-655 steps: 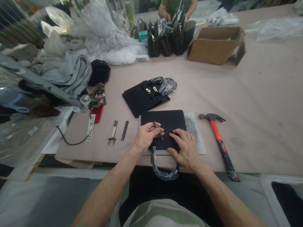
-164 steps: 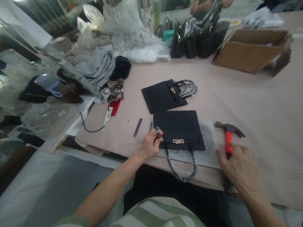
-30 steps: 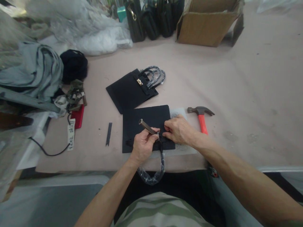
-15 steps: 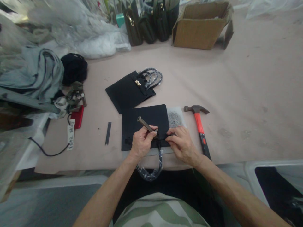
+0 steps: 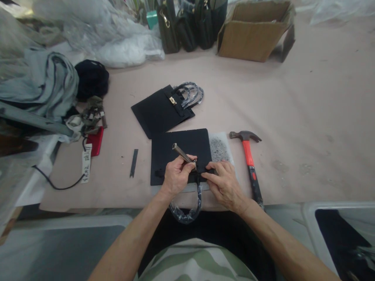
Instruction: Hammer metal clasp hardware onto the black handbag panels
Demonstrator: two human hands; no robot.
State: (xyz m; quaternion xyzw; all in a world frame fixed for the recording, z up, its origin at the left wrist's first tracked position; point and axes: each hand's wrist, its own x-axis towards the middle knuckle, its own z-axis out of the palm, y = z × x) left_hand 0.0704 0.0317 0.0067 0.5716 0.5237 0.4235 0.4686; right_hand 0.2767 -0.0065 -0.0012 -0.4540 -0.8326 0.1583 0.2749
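Note:
My left hand [image 5: 177, 175] is closed around a slim metal punch [image 5: 181, 152], which leans with its lower end against a black bag panel [image 5: 178, 140]. The panel lies flat at the table's front edge, and a plastic-wrapped handle [image 5: 187, 216] hangs from it over the edge. My right hand [image 5: 224, 181] is closed at the panel's right side, with thumb and fingertips on a black strap [image 5: 209, 171]. The punch's tip and the spot under it are partly hidden by my left fingers. Under the panel is a pale, speckled board [image 5: 219, 146].
A claw hammer [image 5: 248, 154] lies right of my right hand. Behind the panel is a black bag [image 5: 161, 111] with wrapped handles; a dark strip [image 5: 134, 163] lies left. Farther back are a cardboard box [image 5: 252, 41] and dark bags [image 5: 168, 33]. A red object [image 5: 96, 142] sits left.
My right hand has shifted slightly left, its fingertips now closer to the punch. My left hand keeps the punch in about the same place. The whole view has moved slightly.

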